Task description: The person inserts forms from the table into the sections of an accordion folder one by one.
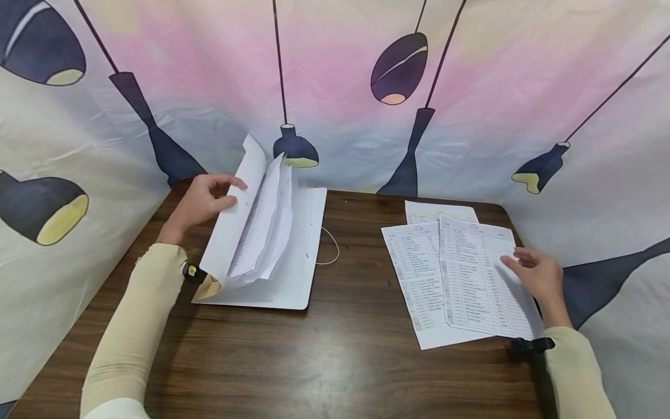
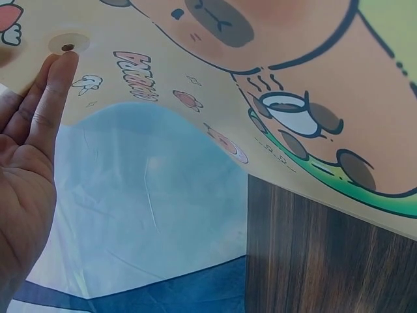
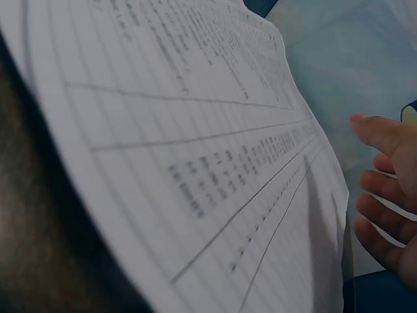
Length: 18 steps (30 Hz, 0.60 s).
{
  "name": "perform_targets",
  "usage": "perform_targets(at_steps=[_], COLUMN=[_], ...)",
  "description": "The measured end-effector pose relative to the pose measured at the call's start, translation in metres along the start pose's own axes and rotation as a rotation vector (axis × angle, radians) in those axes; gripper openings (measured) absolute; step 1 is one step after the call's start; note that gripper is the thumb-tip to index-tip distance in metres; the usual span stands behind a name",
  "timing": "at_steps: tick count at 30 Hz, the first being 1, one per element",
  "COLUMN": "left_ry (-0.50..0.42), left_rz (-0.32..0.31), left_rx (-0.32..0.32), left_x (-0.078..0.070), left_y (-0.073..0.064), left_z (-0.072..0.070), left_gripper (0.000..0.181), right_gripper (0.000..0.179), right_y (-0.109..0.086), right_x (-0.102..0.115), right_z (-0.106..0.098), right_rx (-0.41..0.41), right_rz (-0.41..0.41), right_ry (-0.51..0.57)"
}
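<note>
My left hand [image 1: 201,201] pinches the raised cover of a folder [image 1: 314,244] on the left of the table. The cover's inside is white. Its outer face, in the left wrist view, is a cartoon-printed cover [image 2: 195,91] with a round button [image 2: 68,44] at my fingertips. Printed sheets [image 1: 267,227] stand loosely fanned inside the folder. At the right, my right hand [image 1: 539,276] hovers by the right edge of a printed sheet [image 1: 481,279], thumb and fingers apart with nothing between them. Under that sheet lies another list sheet [image 1: 419,279].
A third sheet [image 1: 439,209] lies partly covered behind the other two. A thin elastic loop [image 1: 337,250] sticks out from the folder's right edge. The brown wooden table [image 1: 345,361] meets a lamp-patterned cloth [image 1: 335,75] at the back and sides.
</note>
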<state>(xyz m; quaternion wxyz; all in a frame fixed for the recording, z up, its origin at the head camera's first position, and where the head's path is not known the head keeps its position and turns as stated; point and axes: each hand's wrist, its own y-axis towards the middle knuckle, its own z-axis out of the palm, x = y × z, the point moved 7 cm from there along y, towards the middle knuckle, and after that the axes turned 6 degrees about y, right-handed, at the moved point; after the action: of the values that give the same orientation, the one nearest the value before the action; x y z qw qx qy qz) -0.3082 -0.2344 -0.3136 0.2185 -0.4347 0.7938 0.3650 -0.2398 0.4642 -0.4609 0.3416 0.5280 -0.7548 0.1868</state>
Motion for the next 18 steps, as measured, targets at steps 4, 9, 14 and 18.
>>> perform_targets(at_steps=[4, 9, 14, 18], left_ry=[0.002, 0.004, 0.007, 0.007], left_rz=[-0.003, -0.009, -0.008, -0.006], left_rx=[-0.004, -0.009, -0.005, -0.001], left_x=[0.001, 0.0, -0.001, 0.0], left_y=[0.0, 0.0, -0.001, -0.001], left_z=[0.0, -0.001, 0.0, 0.0], left_gripper=[0.025, 0.024, 0.025, 0.025], right_gripper=[0.076, 0.08, 0.08, 0.081], right_y=[-0.002, -0.003, -0.004, -0.005], right_x=[-0.012, -0.018, -0.021, -0.024], right_z=[0.001, 0.001, 0.001, 0.001], right_rx=[0.018, 0.02, 0.029, 0.054], right_rz=[0.053, 0.079, 0.076, 0.087], right_ry=[-0.014, -0.048, -0.078, -0.083])
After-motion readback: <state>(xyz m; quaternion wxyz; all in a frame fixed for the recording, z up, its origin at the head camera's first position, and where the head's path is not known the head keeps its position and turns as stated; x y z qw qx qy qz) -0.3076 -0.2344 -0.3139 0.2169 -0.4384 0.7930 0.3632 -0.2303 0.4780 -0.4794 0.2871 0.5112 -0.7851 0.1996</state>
